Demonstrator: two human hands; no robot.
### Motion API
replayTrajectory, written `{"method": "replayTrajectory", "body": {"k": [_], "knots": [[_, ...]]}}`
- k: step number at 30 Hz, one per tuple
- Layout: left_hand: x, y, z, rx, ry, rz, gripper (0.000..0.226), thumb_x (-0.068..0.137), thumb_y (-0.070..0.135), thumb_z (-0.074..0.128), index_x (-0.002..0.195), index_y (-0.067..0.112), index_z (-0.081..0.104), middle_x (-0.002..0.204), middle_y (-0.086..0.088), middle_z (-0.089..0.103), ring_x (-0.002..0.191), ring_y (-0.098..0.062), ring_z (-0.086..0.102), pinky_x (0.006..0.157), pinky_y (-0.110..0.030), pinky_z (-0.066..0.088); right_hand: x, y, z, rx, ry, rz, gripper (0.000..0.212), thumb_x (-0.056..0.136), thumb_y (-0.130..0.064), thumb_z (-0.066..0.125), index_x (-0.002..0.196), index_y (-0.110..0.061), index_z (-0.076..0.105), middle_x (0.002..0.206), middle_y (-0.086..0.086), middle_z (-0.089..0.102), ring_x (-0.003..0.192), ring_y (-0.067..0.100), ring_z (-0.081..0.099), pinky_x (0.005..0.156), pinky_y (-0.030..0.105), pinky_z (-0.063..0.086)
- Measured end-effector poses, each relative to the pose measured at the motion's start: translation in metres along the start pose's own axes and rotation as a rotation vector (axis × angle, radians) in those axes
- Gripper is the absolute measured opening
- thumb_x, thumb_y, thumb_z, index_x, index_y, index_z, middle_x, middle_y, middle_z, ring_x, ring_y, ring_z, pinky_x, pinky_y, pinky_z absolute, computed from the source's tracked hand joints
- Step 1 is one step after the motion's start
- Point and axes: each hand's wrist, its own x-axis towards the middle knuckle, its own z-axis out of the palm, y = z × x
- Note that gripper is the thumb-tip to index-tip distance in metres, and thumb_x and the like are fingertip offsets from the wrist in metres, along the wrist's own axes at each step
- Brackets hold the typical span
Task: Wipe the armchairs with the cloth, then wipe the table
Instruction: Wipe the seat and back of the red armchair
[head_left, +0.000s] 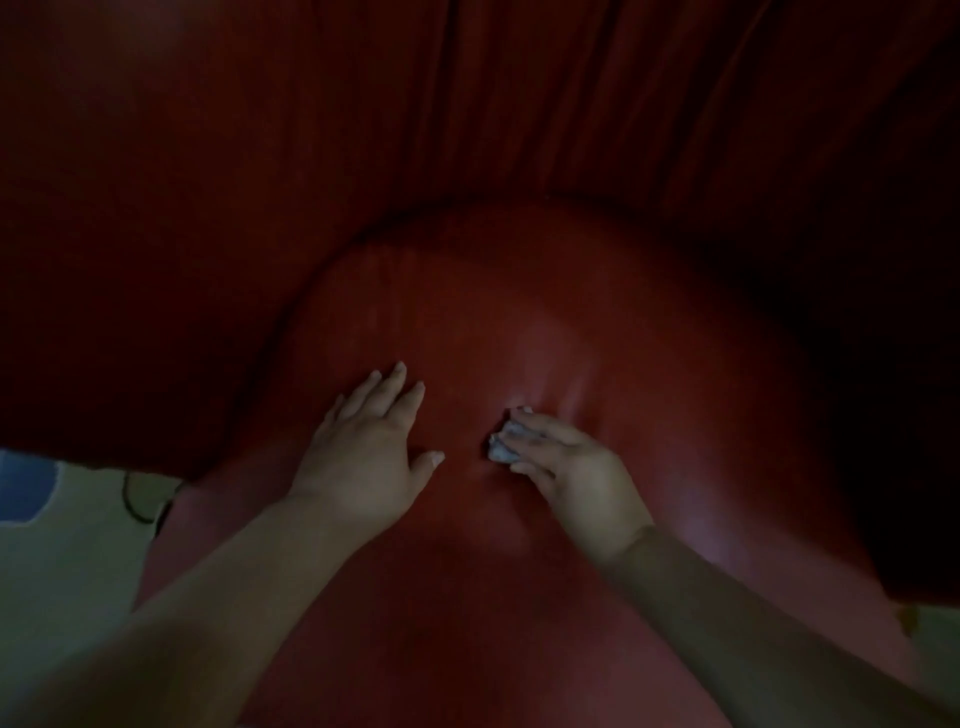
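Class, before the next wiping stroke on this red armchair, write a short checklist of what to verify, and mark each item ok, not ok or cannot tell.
1. Cloth in hand: ok, the right hand holds it bunched up.
2. Cloth touching the armchair: ok, it is pressed onto the red surface.
3. Left hand clear of the cloth: ok, it rests flat on the chair, apart from it.
4. Surface ahead free of objects: ok.
5. Cloth clean enough: cannot tell, too dim.
6. Table ready: cannot tell, not in view.

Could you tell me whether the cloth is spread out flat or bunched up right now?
Bunched up. The cloth shows only as a small crumpled wad under the fingers of the right hand, pressed against the red armchair.
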Motion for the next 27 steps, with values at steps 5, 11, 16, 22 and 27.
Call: {"method": "replayTrajectory", "body": {"k": [5,11,16,22,27], "knots": [[-0.038,0.016,-0.053,0.074,0.031,0.02,0.067,0.092,0.049,0.049,0.15,0.024,0.026,0.159,0.004,0.014,0.146,-0.016,0.009,0.119,-0.037,0.013,-0.028,-0.046,-0.027,-0.068,0.311,-0.023,0.031,0.091,-0.002,0.059,0.121,0.002,0.061,0.123,0.01,0.059,0.109,-0.003,0.057,0.102,0.009,0.036],[-0.089,0.047,-0.173,0.136,0.182,0.097,0.059,0.09,0.039,0.056,0.143,0.019,0.04,0.149,0.0,0.037,0.137,-0.02,0.028,0.112,-0.041,0.029,-0.065,-0.132,-0.084,-0.005,0.478,-0.06,0.027,0.088,-0.007,0.065,0.115,-0.008,0.067,0.123,0.005,0.058,0.103,-0.009,0.053,0.091,-0.005,0.029],[-0.129,0.054,-0.257,0.169,0.297,0.138,0.058,0.088,0.037,0.059,0.141,0.018,0.043,0.147,-0.001,0.04,0.136,-0.022,0.029,0.11,-0.041,0.029,-0.101,-0.199,-0.105,0.06,0.528,-0.062,0.028,0.089,-0.014,0.065,0.116,-0.013,0.067,0.122,-0.001,0.06,0.116,0.011,0.056,0.106,0.027,0.041],[-0.146,0.029,-0.303,0.185,0.268,0.218,0.06,0.088,0.037,0.058,0.142,0.017,0.042,0.148,-0.002,0.039,0.136,-0.022,0.029,0.11,-0.042,0.03,-0.118,-0.262,-0.087,0.174,0.583,0.057,0.027,0.09,-0.02,0.062,0.117,-0.021,0.065,0.118,-0.006,0.06,0.096,0.029,0.066,0.084,0.05,0.054],[-0.142,-0.016,-0.338,0.188,0.233,0.323,0.06,0.087,0.035,0.06,0.142,0.015,0.044,0.148,-0.004,0.039,0.134,-0.024,0.031,0.111,-0.044,0.029,-0.11,-0.311,-0.051,0.299,0.734,0.169,0.021,0.091,-0.024,0.059,0.106,-0.037,0.067,0.106,-0.01,0.065,0.08,0.0,0.066,0.051,0.014,0.05]]}}
